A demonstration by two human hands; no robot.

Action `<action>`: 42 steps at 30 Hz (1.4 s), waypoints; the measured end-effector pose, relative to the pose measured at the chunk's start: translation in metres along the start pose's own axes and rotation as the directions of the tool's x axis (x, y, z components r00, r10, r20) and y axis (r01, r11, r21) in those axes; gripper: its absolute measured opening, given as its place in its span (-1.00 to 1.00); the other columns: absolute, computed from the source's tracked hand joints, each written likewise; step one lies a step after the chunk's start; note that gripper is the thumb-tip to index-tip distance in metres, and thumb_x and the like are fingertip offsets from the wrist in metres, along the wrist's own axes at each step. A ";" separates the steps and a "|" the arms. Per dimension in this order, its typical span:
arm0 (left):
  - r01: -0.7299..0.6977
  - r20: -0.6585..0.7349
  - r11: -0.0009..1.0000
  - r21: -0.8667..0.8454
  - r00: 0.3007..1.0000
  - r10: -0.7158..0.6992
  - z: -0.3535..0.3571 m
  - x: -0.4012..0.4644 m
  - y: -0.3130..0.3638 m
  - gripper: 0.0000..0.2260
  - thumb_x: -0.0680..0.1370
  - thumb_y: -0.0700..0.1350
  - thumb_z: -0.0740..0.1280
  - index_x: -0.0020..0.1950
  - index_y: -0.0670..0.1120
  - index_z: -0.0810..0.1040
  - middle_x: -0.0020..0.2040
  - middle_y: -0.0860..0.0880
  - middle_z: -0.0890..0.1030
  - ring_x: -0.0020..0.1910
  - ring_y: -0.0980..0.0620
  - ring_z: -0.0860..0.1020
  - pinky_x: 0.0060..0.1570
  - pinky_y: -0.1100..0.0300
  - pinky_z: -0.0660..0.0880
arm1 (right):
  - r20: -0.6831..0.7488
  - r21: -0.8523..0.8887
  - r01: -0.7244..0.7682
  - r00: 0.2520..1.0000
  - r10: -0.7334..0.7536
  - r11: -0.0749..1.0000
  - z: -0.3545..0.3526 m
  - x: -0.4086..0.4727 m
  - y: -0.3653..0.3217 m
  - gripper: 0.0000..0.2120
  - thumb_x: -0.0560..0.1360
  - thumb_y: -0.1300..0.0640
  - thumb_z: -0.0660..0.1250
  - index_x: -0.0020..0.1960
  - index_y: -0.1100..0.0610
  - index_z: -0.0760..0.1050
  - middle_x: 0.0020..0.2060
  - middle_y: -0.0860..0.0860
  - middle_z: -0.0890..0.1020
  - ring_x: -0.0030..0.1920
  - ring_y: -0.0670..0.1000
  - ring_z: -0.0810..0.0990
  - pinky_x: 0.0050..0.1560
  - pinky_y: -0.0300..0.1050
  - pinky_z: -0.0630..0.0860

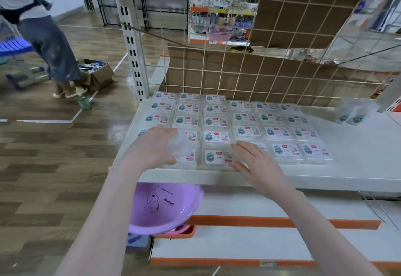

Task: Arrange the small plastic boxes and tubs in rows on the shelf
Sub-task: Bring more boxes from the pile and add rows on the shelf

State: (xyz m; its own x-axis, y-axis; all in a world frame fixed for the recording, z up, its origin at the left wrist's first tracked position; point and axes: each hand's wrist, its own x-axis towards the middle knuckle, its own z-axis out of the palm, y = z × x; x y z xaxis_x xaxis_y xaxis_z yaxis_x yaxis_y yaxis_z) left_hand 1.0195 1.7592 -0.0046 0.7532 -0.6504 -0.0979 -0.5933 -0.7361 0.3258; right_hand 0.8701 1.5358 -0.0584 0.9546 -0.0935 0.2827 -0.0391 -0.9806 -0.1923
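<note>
I see clear plastic boxes (217, 136) laid flat in a tidy grid on the white shelf (358, 162), each square with rounded corners and a white label on its glossy lid. My left hand (156, 145) curls over a box (186, 145) near the front-left corner of the grid — thumb on its near edge, fingers round the far side — gripping it. My right hand (256, 162) lies flat, fingers straight and spread, resting on the front-row boxes just right of centre. Two more boxes (351, 113) stand tilted at the right, apart from the grid, blurred. Behind runs a wire mesh (238, 76) backed with brown cardboard. Below the shelf edge sits a smooth lilac basin (165, 208) with an elephant line drawing.
</note>
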 end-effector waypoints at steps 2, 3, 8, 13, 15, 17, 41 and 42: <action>-0.001 -0.001 1.000 0.021 1.000 0.001 0.001 0.001 0.007 -0.35 0.39 -0.10 0.44 0.44 -0.03 0.29 0.35 -0.02 0.35 0.34 0.01 0.30 0.21 0.16 0.33 | 0.007 -0.023 -0.048 0.999 0.049 0.999 -0.005 -0.001 0.016 -0.57 0.56 0.02 0.25 0.36 0.20 0.39 0.30 0.09 0.47 0.32 0.12 0.40 0.30 -0.05 0.30; -0.002 0.001 0.999 0.035 1.000 0.002 0.001 0.001 0.012 -0.37 0.39 -0.10 0.44 0.43 -0.04 0.31 0.34 -0.02 0.36 0.33 0.00 0.31 0.21 0.13 0.36 | 0.010 -0.027 -0.067 0.998 0.067 0.997 -0.008 -0.002 0.025 -0.57 0.56 0.02 0.23 0.36 0.19 0.39 0.31 0.08 0.46 0.33 0.11 0.39 0.29 -0.05 0.31; -0.003 0.007 0.995 0.096 1.000 0.002 0.010 0.008 0.041 -0.43 0.39 -0.09 0.44 0.36 -0.11 0.37 0.32 -0.06 0.38 0.31 -0.03 0.33 0.23 0.06 0.35 | 0.024 -0.038 -0.123 0.992 0.124 0.992 -0.017 0.001 0.067 -0.57 0.57 -0.02 0.20 0.38 0.15 0.37 0.32 0.05 0.44 0.33 0.08 0.37 0.26 -0.08 0.30; 0.002 0.029 0.991 0.130 1.000 -0.006 0.021 0.024 0.082 -0.42 0.40 -0.07 0.44 0.38 -0.09 0.35 0.34 -0.06 0.37 0.32 -0.03 0.33 0.22 0.13 0.34 | 0.046 -0.031 -0.102 0.994 0.103 0.994 -0.023 0.005 0.103 -0.56 0.57 -0.04 0.20 0.37 0.14 0.38 0.32 0.05 0.44 0.31 0.10 0.37 0.21 -0.15 0.21; 0.008 0.024 0.992 0.128 1.000 -0.012 0.026 0.031 0.099 -0.44 0.40 -0.07 0.44 0.36 -0.10 0.36 0.33 -0.07 0.38 0.31 -0.04 0.34 0.22 0.08 0.37 | 0.055 -0.029 -0.081 0.995 0.083 0.996 -0.024 0.007 0.117 -0.58 0.57 -0.03 0.19 0.37 0.13 0.37 0.32 0.04 0.44 0.32 0.09 0.36 0.22 -0.15 0.21; 0.010 0.028 0.989 0.151 0.999 -0.015 0.033 0.038 0.116 -0.41 0.40 -0.06 0.44 0.38 -0.08 0.35 0.34 -0.07 0.37 0.32 -0.04 0.34 0.24 0.06 0.36 | 0.057 -0.012 -0.066 0.996 0.067 0.998 -0.025 0.007 0.131 -0.60 0.58 -0.02 0.20 0.36 0.12 0.39 0.31 0.03 0.45 0.31 0.08 0.37 0.23 -0.13 0.23; 0.072 0.163 0.980 -0.188 0.986 -0.041 0.028 0.058 0.163 -0.76 0.49 -0.01 0.39 0.15 0.10 0.54 0.08 0.10 0.57 0.06 0.06 0.53 0.06 0.09 0.48 | -0.198 0.063 0.069 0.979 -0.056 0.996 -0.021 -0.009 0.162 -0.76 0.38 0.14 0.49 -0.01 0.21 0.59 -0.02 0.12 0.63 -0.03 0.20 0.60 -0.04 0.01 0.54; 0.078 0.157 0.971 -0.225 0.987 -0.043 0.024 0.061 0.162 -0.76 0.50 -0.02 0.38 0.16 0.11 0.55 0.07 0.11 0.58 0.02 0.09 0.55 0.04 0.08 0.50 | -0.207 0.061 0.071 0.977 -0.057 0.996 -0.022 -0.009 0.161 -0.76 0.37 0.14 0.50 -0.02 0.21 0.59 -0.03 0.12 0.63 -0.04 0.20 0.60 -0.06 0.01 0.54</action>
State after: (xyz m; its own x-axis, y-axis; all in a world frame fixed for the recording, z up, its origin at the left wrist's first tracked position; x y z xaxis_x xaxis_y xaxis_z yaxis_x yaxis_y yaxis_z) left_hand 0.9623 1.5962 0.0196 0.7241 -0.6394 -0.2585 -0.4535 -0.7238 0.5201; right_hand 0.8491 1.3751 -0.0715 0.8736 -0.0714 0.4813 0.0465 -0.9724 -0.2288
